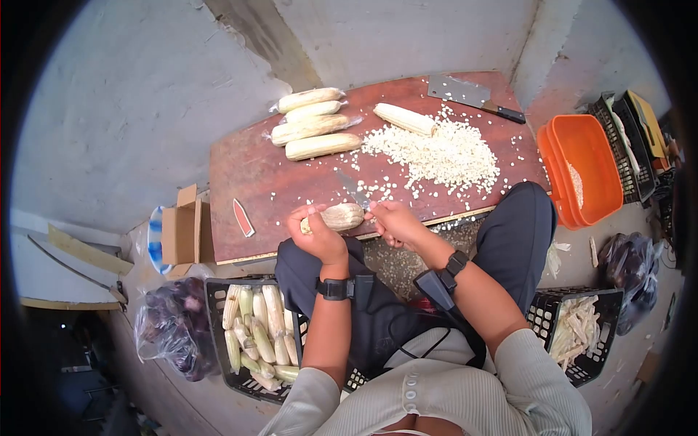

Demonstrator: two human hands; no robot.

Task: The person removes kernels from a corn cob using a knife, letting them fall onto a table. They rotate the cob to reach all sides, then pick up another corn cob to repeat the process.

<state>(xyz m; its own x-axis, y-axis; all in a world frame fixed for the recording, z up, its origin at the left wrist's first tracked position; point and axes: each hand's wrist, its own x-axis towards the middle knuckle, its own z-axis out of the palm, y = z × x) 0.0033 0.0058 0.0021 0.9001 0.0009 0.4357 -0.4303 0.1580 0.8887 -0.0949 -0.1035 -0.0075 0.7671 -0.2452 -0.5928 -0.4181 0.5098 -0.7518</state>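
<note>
Near the front edge of the red-brown table (247, 174), my left hand (318, 234) is wrapped round the left end of a corn cob (343, 216). My right hand (395, 222) is closed on a small knife (352, 187) at the cob's right end, with its blade pointing away to the upper left. Behind my hands lie several cobs in clear plastic (311, 128). To their right, one bare-looking cob (405, 119) rests against a wide heap of loose pale kernels (458, 156).
A cleaver (462, 91) lies at the back right, a red-and-white pointed object (243, 218) at the left. Orange bins (587, 167) stand to the right. Black crates hold cobs (265, 330) and stripped pieces (576, 330) beside my legs. A cardboard box (180, 231) stands left.
</note>
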